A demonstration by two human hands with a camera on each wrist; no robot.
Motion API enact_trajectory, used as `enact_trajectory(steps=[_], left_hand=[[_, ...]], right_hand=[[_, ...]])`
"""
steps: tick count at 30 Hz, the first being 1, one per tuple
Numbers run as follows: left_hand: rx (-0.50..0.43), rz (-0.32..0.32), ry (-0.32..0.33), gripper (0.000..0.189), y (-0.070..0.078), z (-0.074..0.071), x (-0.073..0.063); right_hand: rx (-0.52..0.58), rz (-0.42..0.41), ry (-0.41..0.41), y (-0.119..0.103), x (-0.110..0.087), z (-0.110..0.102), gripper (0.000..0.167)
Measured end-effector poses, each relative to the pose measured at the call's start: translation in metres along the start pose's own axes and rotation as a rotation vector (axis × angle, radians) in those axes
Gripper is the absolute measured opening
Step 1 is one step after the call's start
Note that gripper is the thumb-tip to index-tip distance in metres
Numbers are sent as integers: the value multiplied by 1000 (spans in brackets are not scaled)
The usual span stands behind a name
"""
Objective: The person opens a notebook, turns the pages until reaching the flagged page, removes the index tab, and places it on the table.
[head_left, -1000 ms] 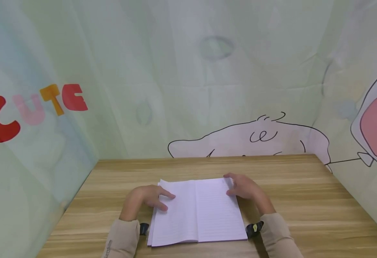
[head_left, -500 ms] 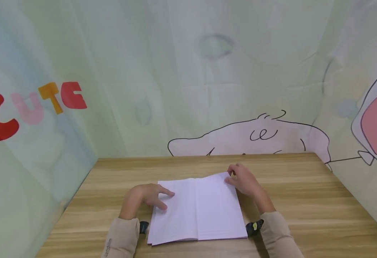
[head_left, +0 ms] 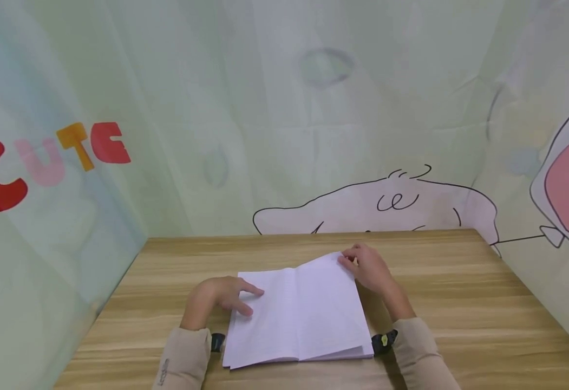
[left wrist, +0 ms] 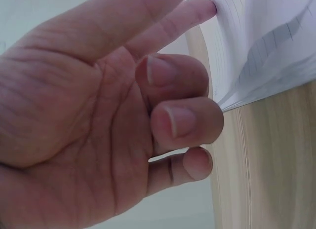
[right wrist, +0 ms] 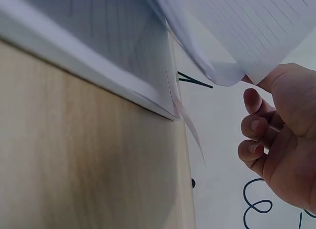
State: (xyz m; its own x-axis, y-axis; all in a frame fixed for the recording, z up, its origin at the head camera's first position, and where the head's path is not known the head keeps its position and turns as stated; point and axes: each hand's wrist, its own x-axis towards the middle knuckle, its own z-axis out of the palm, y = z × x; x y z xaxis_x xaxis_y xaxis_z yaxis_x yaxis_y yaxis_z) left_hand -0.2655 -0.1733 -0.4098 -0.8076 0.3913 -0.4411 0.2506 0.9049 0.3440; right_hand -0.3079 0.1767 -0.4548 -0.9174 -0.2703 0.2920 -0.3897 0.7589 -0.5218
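Note:
A notebook [head_left: 265, 336] with lined white pages lies open on the table. My left hand [head_left: 218, 295] rests at its left edge, index finger and thumb stretched over the left page. In the left wrist view the other fingers [left wrist: 187, 120] curl toward the palm. At the far right corner, my right hand [head_left: 373, 271] pinches the raised corner of a right-hand page [head_left: 325, 309]. The right wrist view has this sheet [right wrist: 247, 31] bent up from the pages below, its corner between thumb and a finger mostly hidden by the thumb.
The wood-grain table [head_left: 459, 303] reaches back to a printed cloth wall [head_left: 274, 119]. Dark bands [head_left: 384, 343] circle both wrists below beige sleeves [head_left: 423, 355]. In the right wrist view a thin pale strip [right wrist: 186, 118] sticks out past the notebook's corner.
My right hand has moved slightly up and away, closing on the page corner and lifting it, so the sheet's near edge has parted from the pages below. The left hand has stayed in place.

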Motion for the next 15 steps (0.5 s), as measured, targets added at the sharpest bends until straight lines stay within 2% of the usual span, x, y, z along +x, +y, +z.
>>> enact_trajectory(steps=[4, 10, 13, 15], left_hand=[[-6, 0, -2, 48, 0, 0, 0], [-11, 5, -1, 48, -1, 0, 1], [-12, -10, 1, 48, -1, 0, 0], [-9, -32, -2, 49, -2, 0, 0]], right_hand=[[5, 13, 12, -2, -1, 1, 28], [36, 1, 32, -3, -1, 0, 29], [125, 10, -6, -4, -1, -1, 29], [205, 32, -71, -4, -1, -3, 31]])
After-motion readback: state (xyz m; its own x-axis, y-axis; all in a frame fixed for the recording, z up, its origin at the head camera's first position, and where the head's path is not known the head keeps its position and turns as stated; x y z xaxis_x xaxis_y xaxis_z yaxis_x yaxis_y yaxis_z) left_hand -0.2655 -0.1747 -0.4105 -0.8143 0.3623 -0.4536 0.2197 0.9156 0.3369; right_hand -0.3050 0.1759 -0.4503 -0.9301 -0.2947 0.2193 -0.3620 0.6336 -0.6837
